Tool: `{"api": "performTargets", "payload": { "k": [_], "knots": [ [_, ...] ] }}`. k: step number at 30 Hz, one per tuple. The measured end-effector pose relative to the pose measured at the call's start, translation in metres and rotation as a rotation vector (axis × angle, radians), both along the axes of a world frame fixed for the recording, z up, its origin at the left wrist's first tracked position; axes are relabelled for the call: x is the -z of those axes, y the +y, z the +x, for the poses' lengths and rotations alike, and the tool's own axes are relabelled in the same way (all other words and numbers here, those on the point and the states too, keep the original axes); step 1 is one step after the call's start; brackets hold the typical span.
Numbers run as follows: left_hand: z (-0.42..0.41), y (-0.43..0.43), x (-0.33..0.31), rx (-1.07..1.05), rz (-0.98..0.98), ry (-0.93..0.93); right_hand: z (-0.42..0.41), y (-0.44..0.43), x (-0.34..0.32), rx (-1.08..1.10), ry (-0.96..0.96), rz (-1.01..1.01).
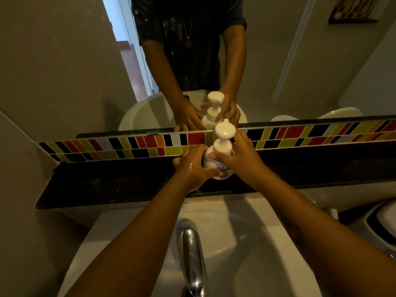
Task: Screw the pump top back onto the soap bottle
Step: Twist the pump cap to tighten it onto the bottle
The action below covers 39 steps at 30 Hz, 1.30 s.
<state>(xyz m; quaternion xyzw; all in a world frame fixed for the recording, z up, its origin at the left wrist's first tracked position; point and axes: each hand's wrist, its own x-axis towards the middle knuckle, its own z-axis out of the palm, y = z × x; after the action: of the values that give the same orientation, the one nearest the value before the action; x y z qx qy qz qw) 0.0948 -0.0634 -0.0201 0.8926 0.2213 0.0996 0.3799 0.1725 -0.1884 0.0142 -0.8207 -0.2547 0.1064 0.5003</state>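
Soap bottle (216, 166) upright on ledge (120, 183) behind sink (246, 243), before tiled strip (132, 146) and mirror (64, 71). Pump top (224, 136) on bottle. Faucet (192, 254) nearest the camera.

A white ceramic washbasin (246, 243) fills the near centre, with a polished chrome tap spout (191, 254) curving over it. Just beyond it runs a dark glossy ledge (107, 185) from left to right. Behind the ledge a strip of small rectangular mosaic tiles (300, 136) in red, black, yellow-green, orange and white crosses the wall. Above the strip hangs a large wall mirror (64, 61), which reflects a bright doorway on the left and a colourful framed picture (355, 9) at the far right. A white rounded toilet fixture (381, 224) sits at the near right edge.
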Motion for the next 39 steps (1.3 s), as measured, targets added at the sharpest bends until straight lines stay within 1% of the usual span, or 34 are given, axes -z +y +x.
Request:
{"api": "performTargets", "payload": {
  "k": [2, 4, 7, 11, 14, 16, 18, 20, 25, 28, 30, 34, 36, 39],
  "knots": [
    [0.0, 0.0, 0.0, -0.011, -0.015, 0.004, -0.001, -0.008, -0.003, -0.084, 0.127, 0.018],
    [0.0, 0.0, 0.002, -0.027, -0.022, -0.002, -0.006, -0.01, -0.004, -0.057, 0.152, 0.027],
    [0.0, 0.0, 0.003, -0.026, -0.018, -0.014, -0.015, -0.007, -0.003, 0.024, 0.092, 0.082],
    [0.0, 0.002, 0.001, -0.012, 0.001, 0.0, -0.022, -0.01, 0.002, 0.147, -0.018, 0.098],
    [0.001, 0.002, -0.001, -0.005, -0.007, 0.004, -0.019, -0.015, 0.003, 0.179, -0.026, 0.114],
    [0.001, 0.003, -0.002, 0.006, -0.007, 0.015, -0.013, -0.018, -0.001, 0.116, 0.022, 0.102],
    [0.001, 0.005, -0.002, 0.013, -0.006, 0.024, -0.007, -0.018, -0.004, -0.002, 0.074, 0.062],
    [0.002, 0.007, -0.001, 0.02, 0.004, 0.034, -0.005, -0.017, -0.005, -0.072, 0.07, 0.02],
    [0.002, 0.006, 0.002, 0.021, 0.012, 0.009, -0.006, -0.02, -0.001, 0.002, -0.004, 0.047],
    [0.002, 0.007, 0.003, 0.033, -0.003, 0.002, -0.004, -0.022, 0.001, 0.04, -0.014, 0.056],
    [0.002, 0.008, 0.002, 0.035, -0.013, 0.007, 0.0, -0.021, -0.002, -0.012, 0.0, 0.044],
    [0.003, 0.01, 0.0, 0.051, -0.02, 0.006, 0.011, -0.013, -0.007, -0.168, 0.094, -0.005],
    [0.004, 0.009, -0.001, 0.052, -0.026, 0.001, 0.012, -0.01, -0.005, -0.156, 0.049, -0.017],
    [0.003, 0.005, 0.0, 0.038, -0.038, -0.013, 0.01, -0.006, 0.003, -0.05, -0.049, -0.029]
  ]
}}
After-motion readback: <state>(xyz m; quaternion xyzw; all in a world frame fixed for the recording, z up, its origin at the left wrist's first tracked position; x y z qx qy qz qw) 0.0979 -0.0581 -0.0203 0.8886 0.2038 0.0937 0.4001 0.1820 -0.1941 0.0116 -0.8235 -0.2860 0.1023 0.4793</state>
